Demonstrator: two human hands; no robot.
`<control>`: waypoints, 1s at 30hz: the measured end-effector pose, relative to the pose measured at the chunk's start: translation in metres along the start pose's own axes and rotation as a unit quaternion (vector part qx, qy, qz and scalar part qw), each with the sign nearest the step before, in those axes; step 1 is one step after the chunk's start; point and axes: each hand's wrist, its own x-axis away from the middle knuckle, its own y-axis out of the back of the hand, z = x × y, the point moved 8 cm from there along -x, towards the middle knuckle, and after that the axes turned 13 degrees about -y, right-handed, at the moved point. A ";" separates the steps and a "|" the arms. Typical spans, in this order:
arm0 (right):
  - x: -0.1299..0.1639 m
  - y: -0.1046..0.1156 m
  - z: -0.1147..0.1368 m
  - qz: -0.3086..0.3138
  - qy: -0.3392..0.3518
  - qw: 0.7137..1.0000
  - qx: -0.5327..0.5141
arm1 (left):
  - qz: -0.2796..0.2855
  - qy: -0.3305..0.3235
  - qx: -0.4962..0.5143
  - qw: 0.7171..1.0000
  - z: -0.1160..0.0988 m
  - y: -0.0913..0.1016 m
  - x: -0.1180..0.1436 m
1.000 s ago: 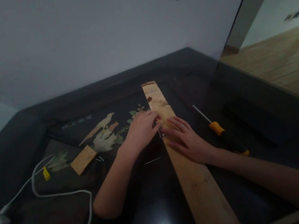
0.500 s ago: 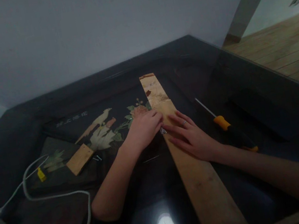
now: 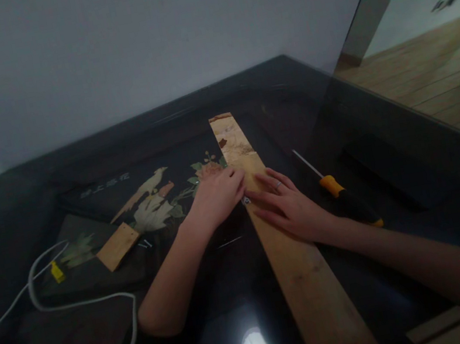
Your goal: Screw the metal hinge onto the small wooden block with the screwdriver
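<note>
I've got the dark table [image 3: 231, 278] w/ a long board [image 3: 299, 275] running from the near edge twd the far edge, far end short of it. R hand [image 3: 286, 202] flat on board, fingers a bit spread; L hand [image 3: 218, 196] at board's L side, fingers bunched, can't tell if gripping. Screwdriver [image 3: 336, 190] twd R edge, wood block [image 3: 117, 247] twd L edge. Sm metal pc [image 3: 246, 200] by both hands' fingertips, 2 fasteners [image 3: 147, 243] beside block.

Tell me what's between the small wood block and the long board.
In the head view, two screws or nails lie beside the block, then come the left forearm and left hand at the board.
</note>
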 end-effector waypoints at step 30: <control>0.006 -0.005 0.030 0.007 -0.066 0.993 0.096 | -0.002 0.037 0.020 0.999 0.005 -0.007 -0.004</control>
